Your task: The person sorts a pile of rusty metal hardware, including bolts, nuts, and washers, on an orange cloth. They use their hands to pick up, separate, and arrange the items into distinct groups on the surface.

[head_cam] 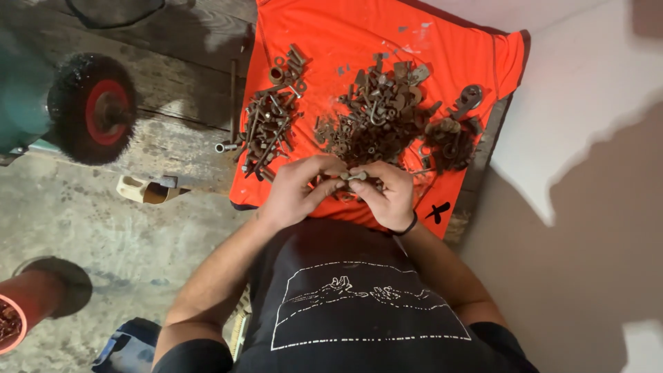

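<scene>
I am gripping a small rusty bolt (357, 176) between my left hand (297, 190) and right hand (388, 193) at the near edge of the orange cloth (331, 41), just before the middle hardware heap (373, 114), sorting it.

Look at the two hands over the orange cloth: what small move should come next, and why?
Probably twist the small rusty bolt apart with the fingertips. Both the left hand and the right hand pinch its ends, held above the orange cloth, and the rusty parts there lie in separate piles, so it likely joins one afterwards.
</scene>
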